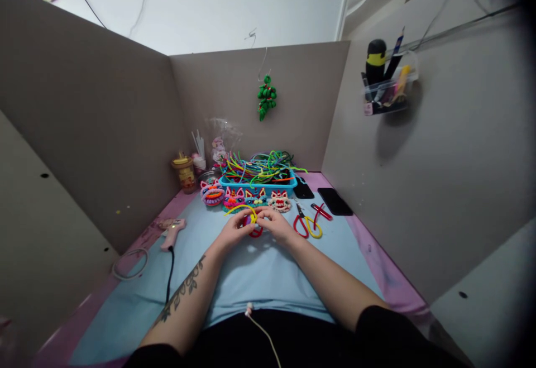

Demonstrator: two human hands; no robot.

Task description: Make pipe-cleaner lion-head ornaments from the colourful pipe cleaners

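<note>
My left hand (233, 231) and my right hand (274, 225) meet over the middle of the blue cloth, fingers closed in a pinch. Between the fingertips is a small coiled piece of yellow and purple pipe cleaner (250, 220). A loose yellow pipe cleaner end (237, 208) curves out to the left above my left hand. Red loops (256, 234) show just below the fingertips; I cannot tell whether they belong to the same piece. Beyond the hands stands a row of fuzzy animal-head figures, among them a pink one (233, 199) and a cream one (280, 201).
A blue basket (257, 186) of pipe cleaners stands behind the figures. To the right lie scissors (307, 225), red-handled pliers (321, 212) and a black phone (335, 201). A pink glue gun (172, 234) with its cord lies left, near a cup (184, 173). Panels enclose three sides.
</note>
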